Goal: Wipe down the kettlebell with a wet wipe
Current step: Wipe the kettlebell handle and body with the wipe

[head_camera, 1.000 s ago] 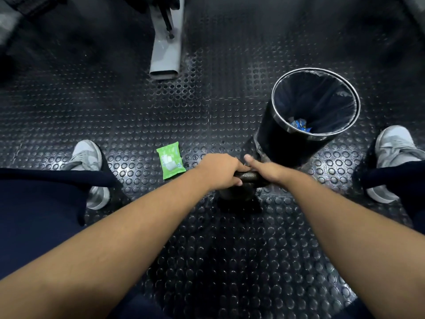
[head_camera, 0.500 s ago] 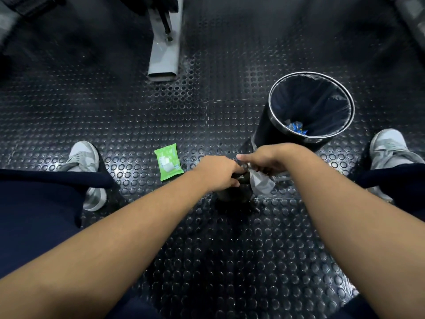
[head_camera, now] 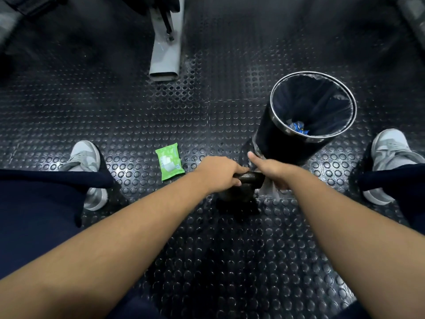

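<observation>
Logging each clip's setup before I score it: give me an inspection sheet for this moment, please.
Surface: black studded rubber floor.
Job's things: kettlebell stands on the floor; white wipe at the right end of its handle; green wipe pack lies to its left.
Clutter: blue wrapper inside the bin.
Grips: left hand curls round the handle; right hand holds the wipe, thumb out.
Cables: nothing seen.
Surroundings: grey machine leg beyond; grey shoes on both sides.
</observation>
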